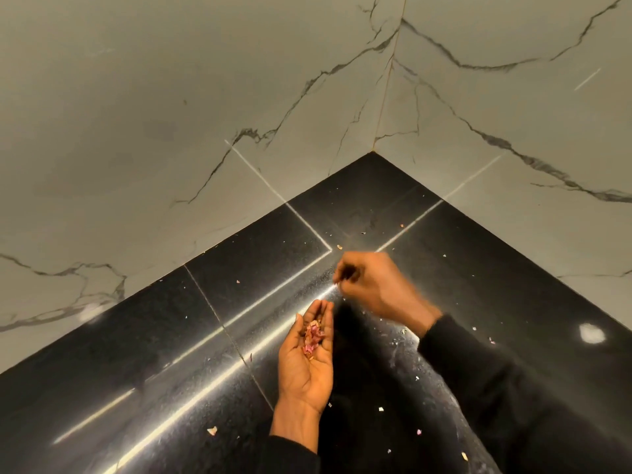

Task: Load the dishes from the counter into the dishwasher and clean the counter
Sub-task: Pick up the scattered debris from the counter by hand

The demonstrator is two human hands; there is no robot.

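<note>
Many crumbs (212, 430) on counter (102, 354); left hand (307, 374) cupped under pink scraps (313, 338); right hand (372, 285) blurred, fingers (345, 268) unreadable.

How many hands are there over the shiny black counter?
2. The left hand is palm-up near the middle, cupping pink papery scraps. The right hand is just beyond it, blurred, fingers curled, over the shiny black stone counter.

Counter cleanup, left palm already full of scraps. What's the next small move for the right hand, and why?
Likely: bring the right hand over the cupped left hand and release onto the pinkish scraps piled in its palm. The right fingers are curled as in a pinch just past the left fingertips; blur hides whether they hold a bit. More flecks lie scattered on the black counter.
</note>
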